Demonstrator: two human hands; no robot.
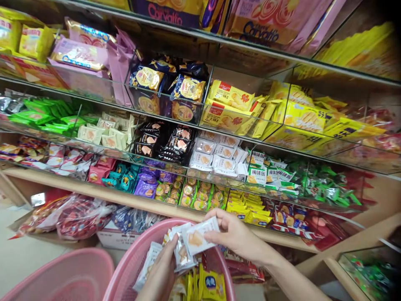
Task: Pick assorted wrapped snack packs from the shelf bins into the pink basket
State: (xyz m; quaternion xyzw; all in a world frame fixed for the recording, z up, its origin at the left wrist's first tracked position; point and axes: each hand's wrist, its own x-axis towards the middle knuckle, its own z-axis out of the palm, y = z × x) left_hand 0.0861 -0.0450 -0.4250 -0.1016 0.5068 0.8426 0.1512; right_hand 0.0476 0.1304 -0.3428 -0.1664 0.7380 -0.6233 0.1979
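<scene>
Over a pink basket (122, 261), my right hand (233, 234) pinches a white snack packet (200, 236) by its right end. My left hand (161, 271) is closed on other white packets (184, 253), its thumb on top; the two hands' packets overlap. More white packets (150, 259) lie at the basket's left side, partly behind my left hand. Yellow packets (211, 284) stand in the basket below my hands. Similar white packets (203, 152) fill a compartment on the shelf ahead.
Glass-fronted shelves (169, 163) of sorted snacks span the view. A second pink basket (62, 271) stands at lower left. Bagged goods (81, 215) and a white box (117, 238) sit under the bottom shelf. Another shelf edge (347, 276) is at lower right.
</scene>
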